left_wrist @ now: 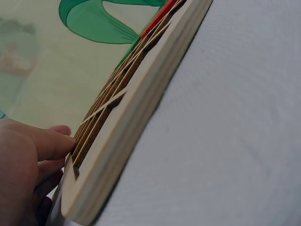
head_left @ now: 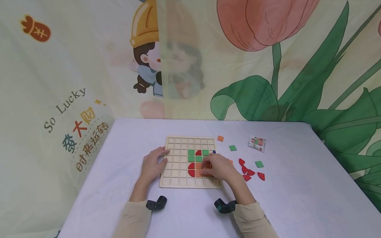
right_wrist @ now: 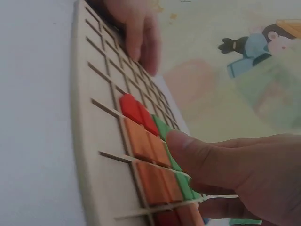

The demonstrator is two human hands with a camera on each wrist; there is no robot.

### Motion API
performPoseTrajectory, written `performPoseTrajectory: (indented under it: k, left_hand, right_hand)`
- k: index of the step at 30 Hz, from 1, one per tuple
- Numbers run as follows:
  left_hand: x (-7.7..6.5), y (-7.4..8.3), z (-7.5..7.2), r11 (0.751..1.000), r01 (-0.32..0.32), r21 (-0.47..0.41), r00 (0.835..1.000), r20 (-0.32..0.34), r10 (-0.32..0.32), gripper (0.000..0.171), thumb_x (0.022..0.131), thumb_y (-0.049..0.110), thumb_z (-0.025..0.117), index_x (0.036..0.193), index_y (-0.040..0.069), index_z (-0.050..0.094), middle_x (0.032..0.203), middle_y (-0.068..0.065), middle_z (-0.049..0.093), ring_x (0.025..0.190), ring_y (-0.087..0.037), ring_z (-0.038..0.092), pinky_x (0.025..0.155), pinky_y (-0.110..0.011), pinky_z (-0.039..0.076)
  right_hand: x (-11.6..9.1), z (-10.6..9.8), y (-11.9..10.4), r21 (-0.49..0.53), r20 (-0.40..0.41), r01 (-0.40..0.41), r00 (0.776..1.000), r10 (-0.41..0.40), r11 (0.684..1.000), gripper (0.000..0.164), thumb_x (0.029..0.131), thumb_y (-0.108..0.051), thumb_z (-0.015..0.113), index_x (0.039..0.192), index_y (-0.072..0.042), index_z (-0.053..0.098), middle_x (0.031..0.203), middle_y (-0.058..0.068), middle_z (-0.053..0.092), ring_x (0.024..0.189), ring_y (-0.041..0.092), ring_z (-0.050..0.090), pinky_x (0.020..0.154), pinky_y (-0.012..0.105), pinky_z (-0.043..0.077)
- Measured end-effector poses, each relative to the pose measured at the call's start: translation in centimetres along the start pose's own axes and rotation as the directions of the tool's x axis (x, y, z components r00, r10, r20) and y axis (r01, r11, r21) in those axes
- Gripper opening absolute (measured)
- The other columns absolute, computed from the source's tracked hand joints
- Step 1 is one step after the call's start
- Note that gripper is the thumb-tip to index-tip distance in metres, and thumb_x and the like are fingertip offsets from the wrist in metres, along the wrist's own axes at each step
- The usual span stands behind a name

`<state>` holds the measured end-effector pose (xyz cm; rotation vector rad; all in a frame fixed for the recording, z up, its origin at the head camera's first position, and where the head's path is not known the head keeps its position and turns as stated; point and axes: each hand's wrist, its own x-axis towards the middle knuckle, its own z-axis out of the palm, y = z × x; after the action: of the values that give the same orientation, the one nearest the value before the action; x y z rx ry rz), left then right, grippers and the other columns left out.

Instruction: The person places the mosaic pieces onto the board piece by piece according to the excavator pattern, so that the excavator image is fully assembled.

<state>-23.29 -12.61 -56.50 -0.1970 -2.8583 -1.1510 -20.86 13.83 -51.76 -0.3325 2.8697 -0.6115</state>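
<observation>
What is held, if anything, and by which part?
Whether the right hand holds anything cannot be told; the left hand touches the wooden board at its left edge.

The place is assessed as a curtained-off desk corner, apparently indoors and fitted out for recorded tabletop play; whether it belongs to a home, a classroom or a studio cannot be determined. The far and left sides are closed by pale hanging fabric (head_left: 116, 19), visibly overlapped near the far centre and printed with a cartoon figure (head_left: 146, 62), a large tulip (head_left: 265, 23) and, at left, "So Lucky" lettering (head_left: 66, 104) above Chinese characters (head_left: 79, 128). The desk (head_left: 297, 198) is draped in white. Play is indicated by a wooden grid board (head_left: 177, 165) and coloured pieces (head_left: 245, 169); recording, by dark wrist-worn cameras (head_left: 157, 203).
</observation>
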Motion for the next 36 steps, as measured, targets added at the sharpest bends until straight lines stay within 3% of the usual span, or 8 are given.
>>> performPoseTrajectory:
  k: [4,9,17,27,36]
  left_hand:
    - [0.0,0.1,0.0,1.0,-0.001,-0.004,1.0,-0.003,0.001,0.034,0.09,0.017,0.06,0.124,0.015,0.062,0.144,-0.008,0.049,0.138,-0.028,0.037,0.111,-0.051,0.025]
    - [-0.1,0.1,0.1,1.0,0.003,0.0,1.0,-0.003,-0.003,0.034,0.09,0.017,0.06,0.124,0.015,0.062,0.144,-0.007,0.048,0.138,-0.027,0.037,0.112,-0.051,0.024]
    - [0.1,-0.1,0.1,1.0,-0.021,0.018,1.0,-0.018,0.021,0.034,0.09,0.017,0.059,0.124,0.015,0.062,0.144,-0.008,0.049,0.137,-0.029,0.038,0.111,-0.053,0.025]
    - [0.1,-0.2,0.1,1.0,0.001,0.007,1.0,0.004,-0.001,0.035,0.09,0.017,0.06,0.125,0.015,0.061,0.144,-0.008,0.048,0.138,-0.028,0.037,0.112,-0.052,0.023]
    - [0.1,-0.2,0.0,1.0,-0.008,0.008,1.0,-0.009,0.008,0.034,0.089,0.016,0.06,0.123,0.015,0.062,0.143,-0.008,0.049,0.138,-0.028,0.038,0.111,-0.052,0.024]
  right_hand:
    - [-0.4,-2.4,2.5,0.078,-0.027,-0.103,0.994,0.106,0.992,0.022,0.078,-0.033,0.077,0.095,-0.02,0.069,0.082,-0.003,0.059,0.078,0.015,0.052,0.062,0.025,0.047]
    - [-2.3,-5.2,7.5,0.15,-0.003,-0.236,0.971,0.239,0.96,0.03,0.084,-0.024,0.073,0.111,-0.014,0.065,0.096,0.007,0.061,0.085,0.02,0.055,0.063,0.026,0.053]
    - [-5.7,-7.2,13.6,0.185,0.058,-0.361,0.932,0.357,0.914,0.049,0.083,-0.026,0.073,0.125,-0.009,0.056,0.106,0.016,0.057,0.095,0.027,0.053,0.071,0.035,0.055]
    - [-6.4,-7.1,15.5,0.2,0.093,-0.456,0.89,0.447,0.867,0.053,0.081,-0.029,0.074,0.126,-0.007,0.054,0.107,0.018,0.054,0.098,0.031,0.05,0.074,0.037,0.053]
    - [-6.2,-6.8,15.6,0.187,0.102,-0.454,0.891,0.442,0.871,0.054,0.08,-0.028,0.076,0.125,-0.007,0.055,0.107,0.02,0.053,0.099,0.034,0.049,0.074,0.042,0.054]
